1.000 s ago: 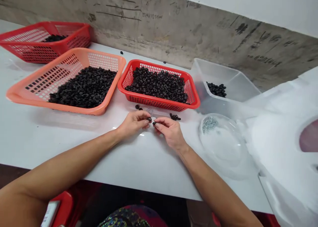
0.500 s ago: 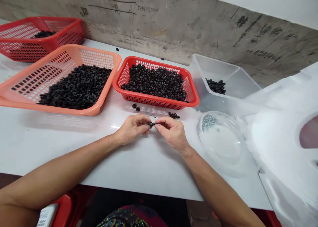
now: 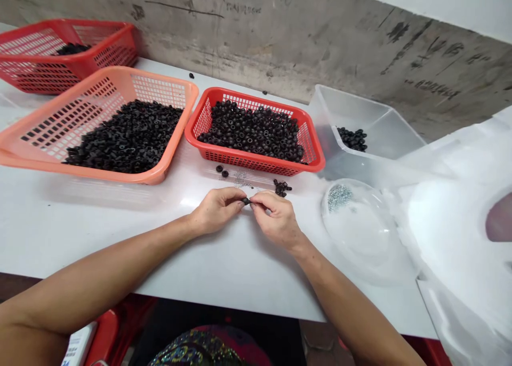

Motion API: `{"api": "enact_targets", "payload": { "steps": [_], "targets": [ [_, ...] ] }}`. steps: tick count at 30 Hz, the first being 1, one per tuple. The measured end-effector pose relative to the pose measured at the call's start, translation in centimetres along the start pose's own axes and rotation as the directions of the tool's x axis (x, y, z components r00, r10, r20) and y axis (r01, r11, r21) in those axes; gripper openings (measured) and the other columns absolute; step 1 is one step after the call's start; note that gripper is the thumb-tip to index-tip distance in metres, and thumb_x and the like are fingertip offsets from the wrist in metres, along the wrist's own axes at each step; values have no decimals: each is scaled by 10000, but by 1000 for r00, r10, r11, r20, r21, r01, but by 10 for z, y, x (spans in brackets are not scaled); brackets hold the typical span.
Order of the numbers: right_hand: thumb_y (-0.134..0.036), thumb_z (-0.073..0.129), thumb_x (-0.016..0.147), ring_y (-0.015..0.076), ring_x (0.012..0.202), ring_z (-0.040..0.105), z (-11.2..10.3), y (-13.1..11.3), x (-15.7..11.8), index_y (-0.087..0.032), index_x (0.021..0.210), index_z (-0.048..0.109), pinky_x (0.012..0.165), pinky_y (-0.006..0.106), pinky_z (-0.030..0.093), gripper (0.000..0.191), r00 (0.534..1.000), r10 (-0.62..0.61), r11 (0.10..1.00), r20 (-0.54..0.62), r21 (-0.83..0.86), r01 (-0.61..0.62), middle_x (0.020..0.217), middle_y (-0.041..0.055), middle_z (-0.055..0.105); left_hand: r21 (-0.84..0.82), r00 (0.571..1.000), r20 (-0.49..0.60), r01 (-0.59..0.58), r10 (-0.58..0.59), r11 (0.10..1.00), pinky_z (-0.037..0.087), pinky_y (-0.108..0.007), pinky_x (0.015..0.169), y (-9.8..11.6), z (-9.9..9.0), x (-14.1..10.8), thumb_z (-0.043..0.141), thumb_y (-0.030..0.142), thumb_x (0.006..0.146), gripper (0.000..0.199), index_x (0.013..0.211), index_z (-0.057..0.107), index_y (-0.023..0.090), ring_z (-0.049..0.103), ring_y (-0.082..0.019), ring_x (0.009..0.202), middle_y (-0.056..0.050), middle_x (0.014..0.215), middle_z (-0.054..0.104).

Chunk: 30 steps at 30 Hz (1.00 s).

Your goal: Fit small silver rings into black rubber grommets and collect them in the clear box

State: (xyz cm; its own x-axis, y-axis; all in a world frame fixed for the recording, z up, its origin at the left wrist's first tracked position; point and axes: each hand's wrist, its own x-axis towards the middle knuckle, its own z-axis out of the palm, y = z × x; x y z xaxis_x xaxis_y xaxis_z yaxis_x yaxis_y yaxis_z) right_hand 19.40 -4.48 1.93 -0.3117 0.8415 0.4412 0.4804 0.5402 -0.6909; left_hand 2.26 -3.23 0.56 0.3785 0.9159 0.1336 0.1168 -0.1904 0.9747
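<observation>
The person's left hand (image 3: 216, 210) pinches a small black piece (image 3: 245, 201); the right hand's (image 3: 279, 216) thumb and forefinger pinch its three-o'clock end. From there, a red basket (image 3: 252, 159) of black rings stands at twelve o'clock, an orange basket (image 3: 176, 142) at ten, a clear dish (image 3: 360, 235) near three.

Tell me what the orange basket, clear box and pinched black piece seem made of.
Orange basket: satin plastic, judging by its smooth molded rim.
Clear box: probably plastic; smooth, slightly cloudy, see-through walls.
Black piece: perhaps plastic or rubber; plain dark surface, too small to tell which.
</observation>
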Motion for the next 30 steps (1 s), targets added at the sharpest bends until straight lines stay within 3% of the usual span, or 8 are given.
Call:
{"api": "enact_targets", "payload": {
  "steps": [8,11,15,20,22,24,26,30],
  "targets": [
    [-64,425,770,167,685,554,5,-5,-5,-150,721,586,636,290,449,189,998,-26,987,65,-156,36,713,68,589,204,985,64,-168,158,965,472,-279,737,-6,-1,-2,484,89,790,212,841,677,161,602,-150,778,-38,818,669],
    [-109,481,755,146,612,548,1,-4,-1,-154,718,610,582,267,439,142,982,169,986,84,-23,-167,661,35,603,137,994,68,-88,79,987,477,-262,699,-1,-1,-2,498,96,768,220,850,689,169,603,-141,731,-23,800,674],
    [-157,540,731,118,524,516,-2,-4,3,-161,704,626,496,235,404,90,903,378,904,202,132,-408,598,-3,601,70,996,77,43,-48,997,467,-241,613,6,-1,-3,508,111,736,214,812,697,174,585,-129,640,-1,731,670],
    [-99,492,724,142,616,519,7,-11,-2,-174,627,581,598,276,413,152,975,206,978,87,-53,-202,637,26,587,167,995,23,96,-101,981,444,-247,614,5,2,-5,487,109,735,189,753,669,154,562,-135,635,1,673,643],
    [-106,502,731,139,607,513,8,-10,-1,-172,641,583,594,279,414,138,967,240,971,90,-5,-241,628,23,577,174,995,9,95,-98,980,441,-254,630,5,3,-6,483,114,747,177,771,655,149,558,-140,660,-4,696,636],
    [-153,555,739,120,545,502,4,-5,3,-168,694,596,533,259,413,63,913,361,895,192,203,-397,595,0,569,140,996,11,81,-84,987,442,-259,652,7,4,-6,480,116,762,169,800,642,145,560,-143,690,-9,720,630],
    [-217,650,708,104,505,505,-2,4,7,-158,740,601,482,234,416,83,830,431,709,354,436,-554,584,-17,573,87,999,33,40,-43,995,446,-268,697,10,4,-7,475,110,780,173,836,634,144,565,-145,736,-17,763,630],
    [-267,780,625,125,627,612,-10,17,10,-138,835,623,529,226,481,293,735,386,399,558,617,-678,718,16,637,93,991,74,-118,111,989,447,-286,765,11,4,-7,458,83,809,213,878,641,166,541,-142,800,-31,825,585]
  ]
}}
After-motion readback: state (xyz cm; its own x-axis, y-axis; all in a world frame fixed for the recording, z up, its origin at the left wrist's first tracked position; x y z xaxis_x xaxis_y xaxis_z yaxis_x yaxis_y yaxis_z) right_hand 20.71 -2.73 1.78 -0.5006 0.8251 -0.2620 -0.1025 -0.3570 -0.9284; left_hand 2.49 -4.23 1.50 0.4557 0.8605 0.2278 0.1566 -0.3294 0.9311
